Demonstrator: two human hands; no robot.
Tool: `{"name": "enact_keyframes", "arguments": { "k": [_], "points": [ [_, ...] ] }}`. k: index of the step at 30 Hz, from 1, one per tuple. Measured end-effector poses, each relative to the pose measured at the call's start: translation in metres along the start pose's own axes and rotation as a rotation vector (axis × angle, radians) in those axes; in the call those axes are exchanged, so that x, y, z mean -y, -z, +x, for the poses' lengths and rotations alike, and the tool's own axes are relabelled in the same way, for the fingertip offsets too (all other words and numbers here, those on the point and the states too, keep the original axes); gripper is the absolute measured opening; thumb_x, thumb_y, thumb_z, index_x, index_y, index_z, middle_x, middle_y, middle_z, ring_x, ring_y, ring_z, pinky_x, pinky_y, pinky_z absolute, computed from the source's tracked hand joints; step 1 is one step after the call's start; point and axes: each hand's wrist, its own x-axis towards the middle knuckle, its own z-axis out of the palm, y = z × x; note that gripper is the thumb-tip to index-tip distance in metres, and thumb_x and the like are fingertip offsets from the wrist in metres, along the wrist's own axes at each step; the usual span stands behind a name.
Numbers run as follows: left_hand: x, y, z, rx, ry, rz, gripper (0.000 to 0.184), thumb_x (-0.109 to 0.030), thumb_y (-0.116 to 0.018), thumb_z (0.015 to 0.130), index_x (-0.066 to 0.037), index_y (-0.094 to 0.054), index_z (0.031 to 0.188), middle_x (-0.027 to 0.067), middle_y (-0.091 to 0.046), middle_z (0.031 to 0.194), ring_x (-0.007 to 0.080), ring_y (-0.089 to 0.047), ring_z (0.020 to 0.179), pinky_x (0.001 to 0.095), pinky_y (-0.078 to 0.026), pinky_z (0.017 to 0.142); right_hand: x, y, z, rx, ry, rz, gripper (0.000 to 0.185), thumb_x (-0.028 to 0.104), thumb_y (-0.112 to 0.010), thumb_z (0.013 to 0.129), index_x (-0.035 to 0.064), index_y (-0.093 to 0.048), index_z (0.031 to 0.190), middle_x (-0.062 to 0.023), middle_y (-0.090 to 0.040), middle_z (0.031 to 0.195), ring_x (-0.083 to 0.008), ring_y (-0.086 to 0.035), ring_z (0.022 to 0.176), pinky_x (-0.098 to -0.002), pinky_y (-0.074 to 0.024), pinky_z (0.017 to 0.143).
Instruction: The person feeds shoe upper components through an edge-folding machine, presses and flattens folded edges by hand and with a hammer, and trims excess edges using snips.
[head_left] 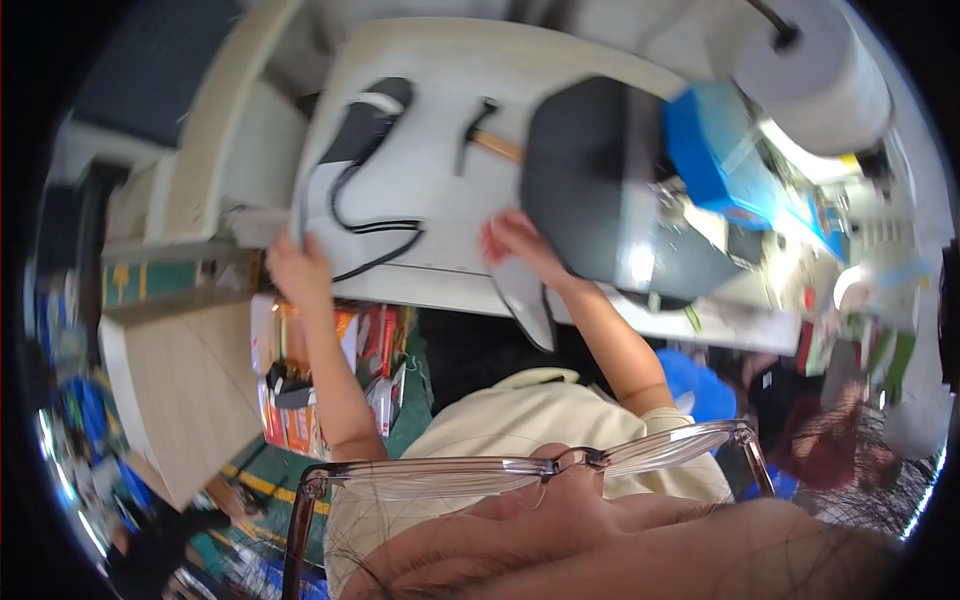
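My left hand (300, 268) is at the left edge of the white table (440, 205), its fingers bent and blurred; whether it grips anything is unclear. Near it lies a black and white sole-shaped piece (368, 125), with a black cord (345, 215) looping toward the front edge. My right hand (520, 243) has its fingers closed on a grey, dark-edged sole-shaped piece (522, 298), which sticks out past the front edge. Beyond that hand is a hammer (490, 140) with a black head and wooden handle, partly hidden by a large dark panel (575, 170).
A blue object (715, 150) and a large white roll (815, 75) stand at the back right, beside cluttered small items. A pale wooden box (180, 370) and colourful packages (300, 400) are at the lower left. Someone in dark red (825, 440) is at the lower right.
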Motion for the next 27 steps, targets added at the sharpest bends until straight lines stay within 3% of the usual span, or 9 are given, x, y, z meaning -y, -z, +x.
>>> {"name": "enact_keyframes", "arguments": {
  "k": [1,3,5,9,14,17,20,23,27],
  "points": [
    [-0.001,-0.006,-0.002,-0.059,-0.069,-0.030,0.034,-0.021,-0.063,0.090,-0.001,-0.059,0.117,0.0213,-0.062,0.108,0.0407,-0.057,0.102,0.0496,-0.046,0.088,0.002,0.011,-0.047,-0.095,-0.136,-0.216,0.023,0.024,-0.056,0.101,0.0033,-0.062,0.095,-0.0057,-0.064,0.086,-0.0121,-0.060,0.073,-0.0261,-0.0500,0.070],
    [-0.047,0.002,-0.008,-0.043,-0.114,-0.238,0.028,-0.014,-0.064,0.087,-0.003,-0.062,0.113,0.0193,-0.063,0.107,0.0390,-0.058,0.100,0.0475,-0.047,0.087,-0.031,0.024,-0.123,-0.599,0.205,-0.270,0.005,0.006,-0.062,0.093,0.0007,-0.062,0.096,-0.0021,-0.060,0.074,-0.0069,-0.055,0.065,-0.0241,-0.0448,0.058],
    [-0.101,-0.006,-0.028,0.152,-0.224,-0.476,0.026,-0.011,-0.064,0.086,-0.004,-0.063,0.111,0.0183,-0.064,0.107,0.0384,-0.059,0.099,0.0467,-0.047,0.087,-0.011,0.030,-0.179,-1.086,0.379,-0.705,0.003,0.002,-0.063,0.090,0.0007,-0.065,0.088,-0.0048,-0.059,0.072,-0.0095,-0.050,0.059,-0.0250,-0.0404,0.053],
    [-0.217,-0.014,-0.084,0.481,-0.670,-0.881,0.029,-0.006,-0.064,0.084,-0.006,-0.064,0.113,0.0176,-0.066,0.108,0.0386,-0.061,0.102,0.0437,-0.048,0.090,0.000,0.077,-0.210,-1.569,0.502,-0.748,0.018,0.008,-0.071,0.086,-0.0011,-0.062,0.099,-0.0086,-0.060,0.086,-0.0180,-0.055,0.072,-0.0287,-0.0425,0.063],
    [-0.333,0.029,-0.111,1.143,-0.705,-0.574,0.028,-0.024,-0.063,0.091,-0.004,-0.067,0.111,0.0179,-0.066,0.110,0.0387,-0.062,0.103,0.0461,-0.048,0.090,0.015,0.095,-0.229,-1.187,0.413,-1.068,0.012,0.005,-0.068,0.085,-0.0036,-0.063,0.091,-0.0172,-0.062,0.083,-0.0342,-0.059,0.080,-0.0400,-0.0465,0.071],
    [-0.339,0.026,-0.126,0.925,-0.804,-0.699,0.032,-0.032,-0.065,0.091,-0.008,-0.068,0.113,0.0168,-0.068,0.110,0.0368,-0.063,0.103,0.0446,-0.048,0.089,0.048,0.061,-0.262,-0.906,0.597,-1.037,0.012,-0.002,-0.069,0.079,-0.0017,-0.066,0.092,-0.0157,-0.063,0.081,-0.0328,-0.057,0.072,-0.0375,-0.0461,0.065],
    [-0.320,0.044,-0.135,0.609,-0.909,-1.070,0.016,-0.013,-0.069,0.088,-0.001,-0.067,0.098,0.0152,-0.068,0.086,0.0344,-0.065,0.077,0.0392,-0.051,0.070,0.065,0.044,-0.284,-0.880,0.719,-0.975,0.016,-0.006,-0.070,0.077,-0.0012,-0.068,0.093,-0.0130,-0.063,0.080,-0.0290,-0.056,0.069,-0.0352,-0.0454,0.063],
    [-0.298,0.109,-0.105,0.300,-1.072,-0.917,0.012,-0.013,-0.072,0.082,-0.005,-0.063,0.085,0.0065,-0.055,0.067,0.0237,-0.054,0.056,0.0350,-0.042,0.053,0.074,0.039,-0.277,-1.015,0.752,-0.823,0.019,-0.008,-0.071,0.076,-0.0014,-0.069,0.093,-0.0107,-0.064,0.080,-0.0240,-0.056,0.067,-0.0322,-0.0445,0.063],
    [-0.286,0.186,-0.040,0.298,-1.026,-0.428,0.020,-0.013,-0.073,0.080,-0.006,-0.064,0.097,0.0050,-0.056,0.073,0.0232,-0.057,0.062,0.0345,-0.044,0.055,0.092,0.028,-0.221,-1.044,0.742,-0.818,0.030,-0.004,-0.074,0.076,0.0002,-0.066,0.105,-0.0086,-0.061,0.074,-0.0209,-0.054,0.067,-0.0308,-0.0442,0.065]
  ]
}}
